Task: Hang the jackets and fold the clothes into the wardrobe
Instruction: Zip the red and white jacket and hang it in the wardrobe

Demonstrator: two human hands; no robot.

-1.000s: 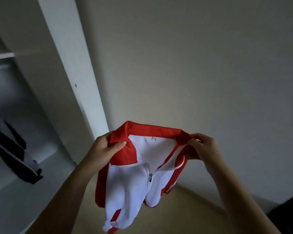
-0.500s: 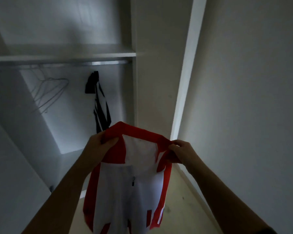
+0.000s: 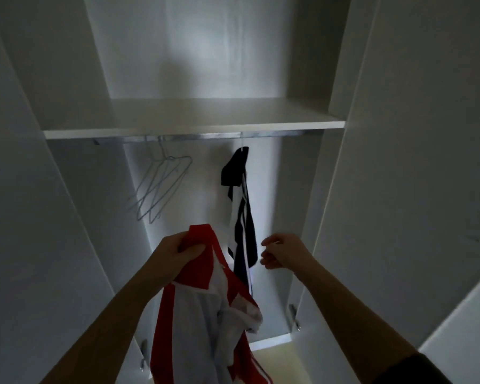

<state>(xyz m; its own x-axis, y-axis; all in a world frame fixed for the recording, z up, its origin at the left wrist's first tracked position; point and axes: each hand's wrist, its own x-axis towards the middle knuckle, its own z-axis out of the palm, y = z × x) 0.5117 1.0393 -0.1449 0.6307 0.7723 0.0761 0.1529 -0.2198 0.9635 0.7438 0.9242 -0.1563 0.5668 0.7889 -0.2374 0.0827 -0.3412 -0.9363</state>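
A red and white jacket (image 3: pixel 205 309) hangs limp from my left hand (image 3: pixel 175 252), which grips its red collar in front of the open wardrobe. My right hand (image 3: pixel 281 252) is raised beside it, free of the cloth, fingers loosely curled with nothing in them. Behind my hands a dark blue and white jacket (image 3: pixel 243 212) hangs from the metal rail (image 3: pixel 205 136). Left of it, a few empty wire hangers (image 3: pixel 161 184) dangle from the same rail.
A white shelf (image 3: pixel 194 126) runs above the rail. Wardrobe side panels stand at left (image 3: pixel 75 217) and right (image 3: pixel 311 217), with an open door (image 3: pixel 427 189) at the right. Door hinges (image 3: pixel 294 317) show low on the panels.
My view swung from the wall to face the wardrobe. My right hand let go of the red and white jacket, which now droops from my left hand alone.
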